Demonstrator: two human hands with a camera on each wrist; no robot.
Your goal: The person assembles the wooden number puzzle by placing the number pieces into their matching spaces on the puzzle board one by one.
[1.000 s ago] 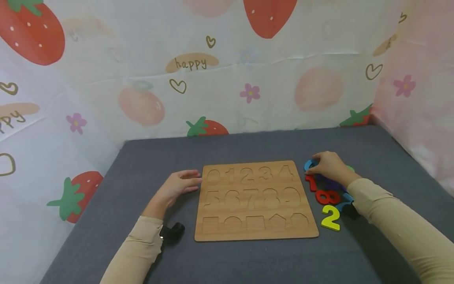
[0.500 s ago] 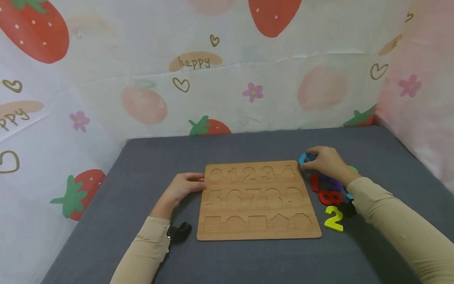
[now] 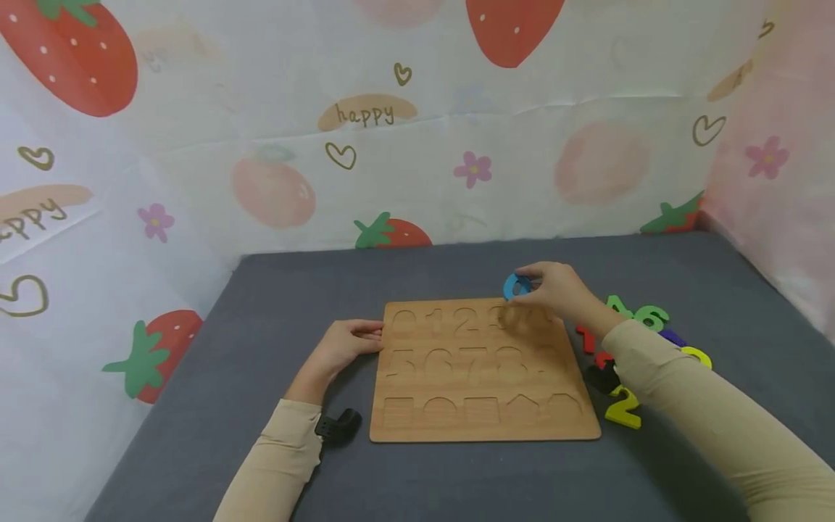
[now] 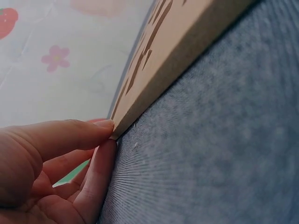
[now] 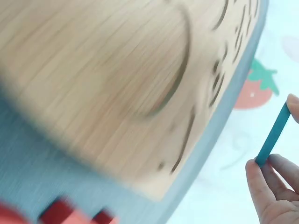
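Note:
A wooden number board (image 3: 483,428) with cut-out recesses for digits and shapes lies flat on the table. At its left edge, my left hand (image 3: 342,348) touches the side with its fingertips; in the left wrist view the thumb and fingers meet the board's edge (image 4: 154,88). My right hand (image 3: 561,290) pinches a blue ring-shaped piece (image 3: 515,288), which looks like a number 0, above the board's upper right part. Seen edge-on in the right wrist view, the blue piece (image 5: 272,135) is held between thumb and fingertips.
Right of the board lie loose numbers: a green 4 (image 3: 617,306), a green 6 (image 3: 652,317), a red 1 (image 3: 586,339), a yellow 2 (image 3: 624,411) and others partly hidden by the right sleeve (image 3: 691,384). A printed cloth wall (image 3: 417,167) stands behind the grey table (image 3: 457,478).
My right hand has lifted the blue piece from the pile and carried it left over the board. My left hand has come up against the board's left edge.

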